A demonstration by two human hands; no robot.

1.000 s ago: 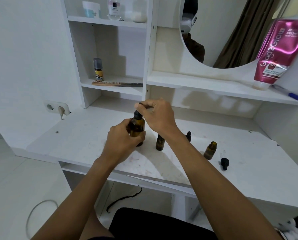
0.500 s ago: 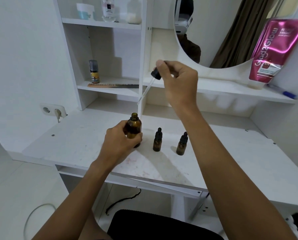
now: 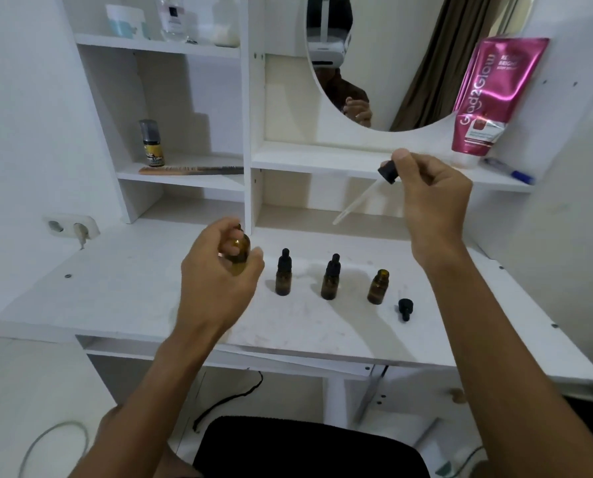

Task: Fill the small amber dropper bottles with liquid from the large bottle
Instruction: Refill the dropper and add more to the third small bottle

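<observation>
Three small amber dropper bottles in a row on the counter (image 3: 150, 288), just right of the large bottle (image 3: 239, 254): first small bottle (image 3: 283, 277) and second small bottle (image 3: 330, 279) capped, third small bottle (image 3: 378, 287) uncapped, with a black cap (image 3: 404, 308) lying just beside it, likely to leave the mouth free for filling. Round the large bottle, the left grip (image 3: 219, 284) curled, probably to steady it; mouth hidden behind the fingers, so open or not, cannot tell. Up high, the right grip (image 3: 435, 201) pinching the black bulb of the long dropper (image 3: 387, 173), well clear of every bottle, glass tube slanted down and leftward, tip in the air. Liquid in the tube too faint to judge. Held by the bulb, presumably for a ready squeeze. Next, by judgement: tip over the third small bottle, then a gentle press.
</observation>
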